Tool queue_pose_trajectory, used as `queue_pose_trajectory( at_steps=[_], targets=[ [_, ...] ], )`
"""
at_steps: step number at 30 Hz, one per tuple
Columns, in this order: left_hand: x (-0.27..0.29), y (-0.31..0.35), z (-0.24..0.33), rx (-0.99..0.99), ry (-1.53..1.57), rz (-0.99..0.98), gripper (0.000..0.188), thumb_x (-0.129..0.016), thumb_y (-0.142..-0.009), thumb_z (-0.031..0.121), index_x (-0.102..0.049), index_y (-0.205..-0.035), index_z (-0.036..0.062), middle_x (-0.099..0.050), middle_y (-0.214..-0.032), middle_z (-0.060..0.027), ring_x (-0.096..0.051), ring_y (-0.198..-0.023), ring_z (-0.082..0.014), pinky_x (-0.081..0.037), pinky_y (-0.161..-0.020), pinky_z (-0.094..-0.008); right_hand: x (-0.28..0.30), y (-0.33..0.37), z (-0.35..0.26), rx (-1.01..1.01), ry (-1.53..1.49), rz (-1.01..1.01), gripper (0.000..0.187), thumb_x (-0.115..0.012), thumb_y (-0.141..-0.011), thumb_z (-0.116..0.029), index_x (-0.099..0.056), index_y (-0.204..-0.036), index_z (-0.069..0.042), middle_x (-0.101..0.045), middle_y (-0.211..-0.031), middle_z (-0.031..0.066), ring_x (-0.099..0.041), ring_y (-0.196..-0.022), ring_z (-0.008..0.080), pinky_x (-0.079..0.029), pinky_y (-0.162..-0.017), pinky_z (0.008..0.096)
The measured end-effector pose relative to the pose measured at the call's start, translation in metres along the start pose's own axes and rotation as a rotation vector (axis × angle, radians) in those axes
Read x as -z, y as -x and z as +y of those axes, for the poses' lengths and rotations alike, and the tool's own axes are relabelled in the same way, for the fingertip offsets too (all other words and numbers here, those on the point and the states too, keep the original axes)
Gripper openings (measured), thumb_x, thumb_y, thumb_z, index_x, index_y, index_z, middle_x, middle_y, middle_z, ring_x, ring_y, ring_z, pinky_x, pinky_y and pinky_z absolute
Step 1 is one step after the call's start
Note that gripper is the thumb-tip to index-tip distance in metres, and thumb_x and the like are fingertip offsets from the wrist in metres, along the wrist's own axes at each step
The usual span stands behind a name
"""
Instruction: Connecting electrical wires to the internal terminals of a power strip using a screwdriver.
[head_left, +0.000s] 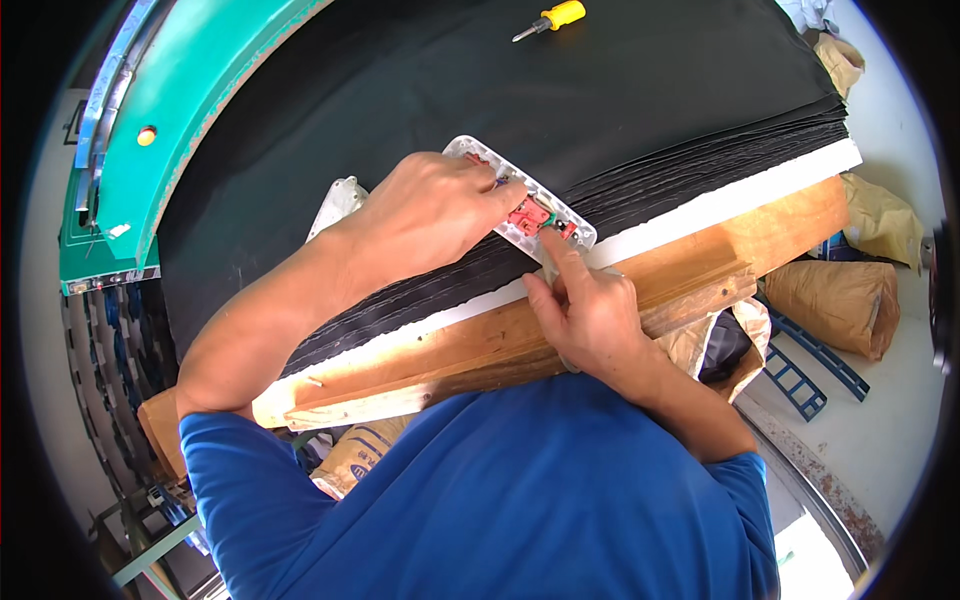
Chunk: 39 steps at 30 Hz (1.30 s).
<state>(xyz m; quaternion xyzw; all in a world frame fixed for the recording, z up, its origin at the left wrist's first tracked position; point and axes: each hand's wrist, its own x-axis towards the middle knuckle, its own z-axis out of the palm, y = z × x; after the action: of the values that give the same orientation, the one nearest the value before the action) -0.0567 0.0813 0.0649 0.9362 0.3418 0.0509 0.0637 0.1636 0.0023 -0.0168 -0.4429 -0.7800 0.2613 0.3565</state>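
A long white plastic housing (pixel 582 228), open like the shell of a power strip, lies slanted above the front edge of a stack of black sheets (pixel 400 95). Red parts (pixel 528 216) and a bit of green show inside it. My left hand (pixel 435 205) is closed over its left half, thumb pressed among the inner parts. At the lower right end, my right hand (pixel 597 310) has its index finger on the parts and its thumb below the rim; the other fingers are curled, partly hidden. A second white plastic piece (pixel 340 203) lies beside my left forearm.
A yellow-handled screwdriver (pixel 550 19) rests at the far side of the sheets. Wooden boards (pixel 690 290) run along the near edge. A green machine (pixel 190 90) with a button curves along the left. Brown paper sacks (pixel 835 305) and a blue ladder-like piece (pixel 800 375) lie at right.
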Motion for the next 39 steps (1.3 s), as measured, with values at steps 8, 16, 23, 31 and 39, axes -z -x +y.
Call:
queue_pose_trajectory(
  at_steps=[8,16,23,31,39],
  targets=[
    [-0.008,0.004,-0.013,0.072,0.433,0.198,0.025,-0.074,-0.092,0.005,-0.073,-0.116,0.0035,-0.074,-0.091,-0.0144,-0.071,-0.073,-0.0274,-0.055,-0.064,-0.0362,-0.001,0.000,-0.003,-0.029,-0.022,-0.003,0.044,-0.073,-0.091,-0.015,-0.061,-0.127,0.008,-0.063,-0.058,0.0092,-0.065,-0.048,0.0277,-0.051,-0.048,0.0419],
    [0.008,-0.020,0.005,-0.041,0.001,0.016,0.006,-0.074,-0.083,0.009,-0.074,-0.089,0.0064,-0.066,-0.077,-0.0103,-0.070,-0.073,-0.0280,-0.054,-0.062,-0.0403,-0.003,0.001,0.001,-0.041,-0.037,0.002,0.044,-0.073,-0.091,-0.015,-0.061,-0.127,0.007,-0.062,-0.056,0.0092,-0.064,-0.048,0.0284,-0.051,-0.048,0.0423],
    [-0.001,-0.034,0.018,-0.115,-0.192,-0.107,0.007,-0.070,-0.080,0.012,-0.070,-0.081,0.0059,-0.066,-0.075,-0.0085,-0.068,-0.075,-0.0257,-0.056,-0.069,-0.0391,-0.001,0.003,0.000,-0.026,-0.080,0.013,0.047,-0.073,-0.091,-0.014,-0.059,-0.132,0.004,-0.062,-0.058,0.0079,-0.064,-0.048,0.0260,-0.051,-0.048,0.0398],
    [-0.003,-0.023,0.012,-0.075,-0.108,0.059,0.007,-0.073,-0.076,0.007,-0.068,-0.082,0.0047,-0.064,-0.082,-0.0100,-0.067,-0.080,-0.0267,-0.055,-0.070,-0.0398,0.011,0.052,-0.005,-0.142,-0.393,0.000,0.049,-0.075,-0.088,-0.002,-0.058,-0.134,0.003,-0.065,-0.066,0.0047,-0.062,-0.050,0.0137,-0.050,-0.048,0.0297],
    [-0.009,-0.004,0.032,-0.015,-0.187,0.144,0.015,-0.073,-0.077,0.007,-0.070,-0.089,0.0000,-0.065,-0.093,-0.0111,-0.065,-0.092,-0.0275,-0.054,-0.079,-0.0410,0.022,0.051,-0.006,-0.405,-0.596,0.062,0.025,-0.071,-0.095,-0.001,-0.069,-0.119,0.004,-0.059,-0.068,-0.0053,-0.050,-0.060,-0.0009,-0.043,-0.053,0.0191]
  ],
)
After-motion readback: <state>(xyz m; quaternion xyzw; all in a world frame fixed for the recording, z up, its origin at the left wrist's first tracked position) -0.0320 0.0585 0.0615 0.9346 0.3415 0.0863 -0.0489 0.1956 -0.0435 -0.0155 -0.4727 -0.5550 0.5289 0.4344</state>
